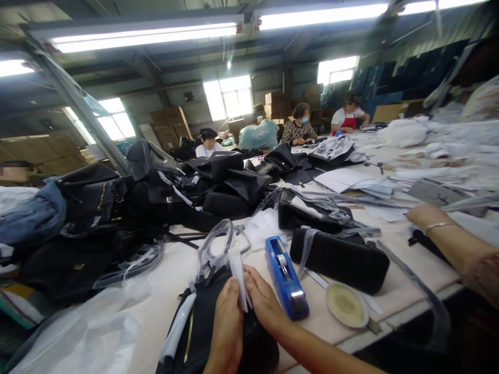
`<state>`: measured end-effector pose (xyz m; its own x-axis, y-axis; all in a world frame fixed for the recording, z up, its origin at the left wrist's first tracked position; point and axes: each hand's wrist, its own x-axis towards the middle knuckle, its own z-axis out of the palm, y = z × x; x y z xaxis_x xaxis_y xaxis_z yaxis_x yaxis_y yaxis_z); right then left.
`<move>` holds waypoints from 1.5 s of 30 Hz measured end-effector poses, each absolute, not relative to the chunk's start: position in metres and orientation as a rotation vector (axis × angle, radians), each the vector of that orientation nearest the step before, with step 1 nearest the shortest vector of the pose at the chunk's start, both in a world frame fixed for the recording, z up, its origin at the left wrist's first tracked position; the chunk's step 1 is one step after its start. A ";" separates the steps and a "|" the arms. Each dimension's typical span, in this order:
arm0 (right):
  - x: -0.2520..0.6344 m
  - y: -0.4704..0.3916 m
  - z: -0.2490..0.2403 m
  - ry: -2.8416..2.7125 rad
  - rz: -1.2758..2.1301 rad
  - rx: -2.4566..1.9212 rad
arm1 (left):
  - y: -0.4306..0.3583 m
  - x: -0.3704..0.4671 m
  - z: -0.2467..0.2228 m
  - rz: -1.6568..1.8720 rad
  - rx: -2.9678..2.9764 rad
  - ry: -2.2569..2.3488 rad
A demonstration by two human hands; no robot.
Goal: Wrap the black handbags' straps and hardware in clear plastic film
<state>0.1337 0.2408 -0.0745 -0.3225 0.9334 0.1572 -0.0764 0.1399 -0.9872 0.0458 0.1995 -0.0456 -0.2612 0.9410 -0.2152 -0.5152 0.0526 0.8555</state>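
Both my hands meet over a black handbag (202,317) at the table's near edge. Between them stands a strip of white wrapping (237,265), pinched by the fingers of my left hand (227,322) and my right hand (263,298). The bag has a gold zipper (189,332) and a piece of white wrap (177,324) along its left side. Behind my hands, its strap loops up in clear plastic (214,249). Just right of my right hand is a blue tape dispenser (286,280).
A round, pale yellow dish (346,305) sits near the front edge, by black bags (339,259) with plastic-wrapped straps. Black bags (234,182) pile up along the back and left. Clear plastic (105,332) lies left. A co-worker's arm (448,228) reaches in from the right.
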 end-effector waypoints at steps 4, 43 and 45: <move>0.125 0.233 -0.070 -1.603 1.171 -0.959 | 0.199 0.045 -0.047 1.555 0.530 1.104; 0.252 0.214 -0.127 -0.842 1.715 -1.368 | 0.213 0.042 -0.063 1.436 0.664 1.299; 0.252 0.217 -0.132 -0.777 1.769 -1.356 | 0.214 0.042 -0.063 1.415 0.684 1.309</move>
